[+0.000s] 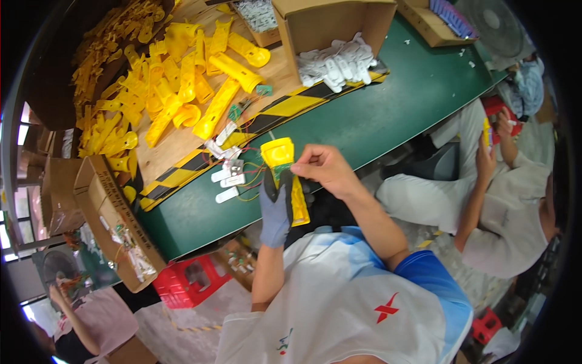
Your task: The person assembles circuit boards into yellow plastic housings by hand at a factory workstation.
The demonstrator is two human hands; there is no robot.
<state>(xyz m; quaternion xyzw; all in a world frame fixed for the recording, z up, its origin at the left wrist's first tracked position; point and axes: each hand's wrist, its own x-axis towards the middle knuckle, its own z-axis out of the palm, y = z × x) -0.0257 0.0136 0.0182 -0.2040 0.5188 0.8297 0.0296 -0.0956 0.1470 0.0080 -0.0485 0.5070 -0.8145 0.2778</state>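
Note:
My left hand (275,209), in a grey-blue and black glove, is closed around a long yellow plastic shell (277,150) with a flared upper end. Something green, like a small circuit board (281,170), sits in the shell, partly hidden by the glove. At the shell's right edge, my bare right hand (329,171) has thumb and forefinger pinched together; what they hold, if anything, is too small to make out. Thin red and yellow wires lead left of the shell toward several white plastic pieces (228,195) on the green table (209,225).
Yellow shells (188,76) lie heaped on a wooden board edged with black-and-yellow tape (291,111). A cardboard box (339,21) of white parts stands beyond; another box (103,194) is at the left edge. Co-workers sit right and lower left. A red crate (188,282) stands below the table.

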